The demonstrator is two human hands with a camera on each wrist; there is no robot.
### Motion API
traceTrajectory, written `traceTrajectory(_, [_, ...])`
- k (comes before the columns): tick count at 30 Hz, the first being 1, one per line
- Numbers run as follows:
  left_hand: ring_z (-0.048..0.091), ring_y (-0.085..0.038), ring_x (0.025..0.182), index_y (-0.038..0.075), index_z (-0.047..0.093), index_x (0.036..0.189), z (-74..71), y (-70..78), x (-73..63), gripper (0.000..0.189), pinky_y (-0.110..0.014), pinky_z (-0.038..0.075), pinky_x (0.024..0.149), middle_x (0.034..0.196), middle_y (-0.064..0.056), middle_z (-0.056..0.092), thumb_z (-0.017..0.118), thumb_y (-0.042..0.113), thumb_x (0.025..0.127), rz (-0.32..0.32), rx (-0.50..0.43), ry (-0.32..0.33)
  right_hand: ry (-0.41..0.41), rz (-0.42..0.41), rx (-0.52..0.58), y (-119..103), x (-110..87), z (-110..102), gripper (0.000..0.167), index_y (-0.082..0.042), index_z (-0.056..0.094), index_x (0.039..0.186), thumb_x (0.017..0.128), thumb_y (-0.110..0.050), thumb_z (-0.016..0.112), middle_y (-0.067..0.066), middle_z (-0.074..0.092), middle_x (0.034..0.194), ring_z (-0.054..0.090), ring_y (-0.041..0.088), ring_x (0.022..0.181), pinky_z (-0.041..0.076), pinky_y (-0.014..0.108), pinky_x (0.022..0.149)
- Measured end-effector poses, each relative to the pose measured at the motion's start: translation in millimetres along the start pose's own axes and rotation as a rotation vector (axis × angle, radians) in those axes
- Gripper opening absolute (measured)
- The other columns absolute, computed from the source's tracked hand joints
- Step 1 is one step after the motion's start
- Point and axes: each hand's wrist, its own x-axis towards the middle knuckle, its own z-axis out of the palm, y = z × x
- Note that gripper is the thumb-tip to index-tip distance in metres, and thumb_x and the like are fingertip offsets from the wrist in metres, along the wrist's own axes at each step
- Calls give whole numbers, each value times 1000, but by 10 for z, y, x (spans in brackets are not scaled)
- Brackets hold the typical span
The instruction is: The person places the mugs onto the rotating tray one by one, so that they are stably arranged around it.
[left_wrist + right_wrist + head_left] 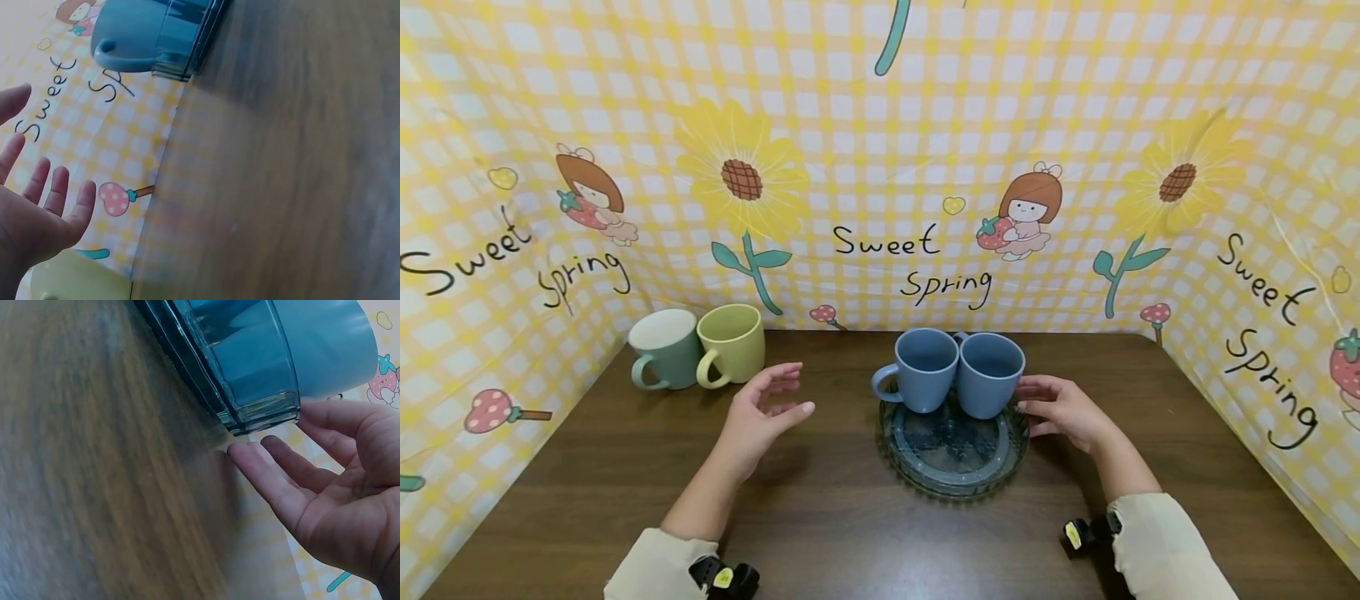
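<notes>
Two blue mugs stand upright side by side on a clear glass plate with a ridged rim [951, 479]. The left blue mug [925, 375] has its handle pointing left; the right blue mug [990, 379] stands against it. My right hand [1063, 410] is at the plate's right edge, fingers loosely extended. In the right wrist view its thumb meets the rim of the glass plate [269, 409], while the other fingertips [247, 453] lie just beside or below it. My left hand [765, 421] hovers over the table with fingers spread, holding nothing, near a yellow-green mug [732, 337].
A teal mug with a white inside [666, 354] stands left of the yellow-green one, at the back left. Behind the brown wooden table [842, 533] hangs a yellow checked cloth [880, 167] that also closes off both sides.
</notes>
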Motion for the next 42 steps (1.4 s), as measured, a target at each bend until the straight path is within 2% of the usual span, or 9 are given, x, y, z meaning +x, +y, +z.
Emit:
traceTrajectory(8, [50,-20,114,-3,53,131,-104,13,-19,49,-25,52,90,122,1,58,71,-4,86,52,-76,39,-5,-8,23,11,-4,8,46,13,44,136,95,1,59,25,57,128,62,20,98,61,39,72])
traceTrajectory(14, [50,-19,115,-2,52,133,-166,66,-24,52,-22,51,91,125,0,56,72,-3,86,50,-74,78,-2,-7,55,16,-24,26,47,15,43,135,94,2,61,23,58,126,61,20,100,61,40,74])
traceTrajectory(19, [50,-18,117,-1,52,134,-228,79,-25,54,-25,51,95,128,-3,55,74,-2,85,43,-77,130,18,9,54,16,-56,45,48,14,42,137,94,0,61,25,56,129,61,18,101,61,39,75])
traceTrajectory(28, [53,-15,113,1,58,130,-375,76,-61,48,-16,51,89,120,0,58,74,0,85,35,-37,217,31,18,74,30,-105,79,51,16,40,138,94,1,61,28,52,133,60,18,108,60,40,76])
traceTrajectory(32, [56,-15,109,-1,60,126,-401,77,-64,45,-17,52,85,114,1,62,73,-5,84,36,-91,286,30,15,78,33,-121,87,51,16,40,138,94,1,60,29,50,134,60,21,109,60,40,76])
traceTrajectory(37, [57,-16,106,-8,59,124,-418,77,-42,46,-17,53,83,111,2,65,73,-11,81,57,-160,391,30,14,85,26,-143,95,51,15,40,138,95,0,60,29,50,135,61,22,107,60,39,76])
traceTrajectory(42, [56,-16,105,-10,59,123,-457,86,-36,46,-16,53,82,110,1,65,75,-10,80,71,-157,480,26,18,91,18,-154,102,52,15,39,139,95,-1,61,30,49,135,61,23,106,60,40,76])
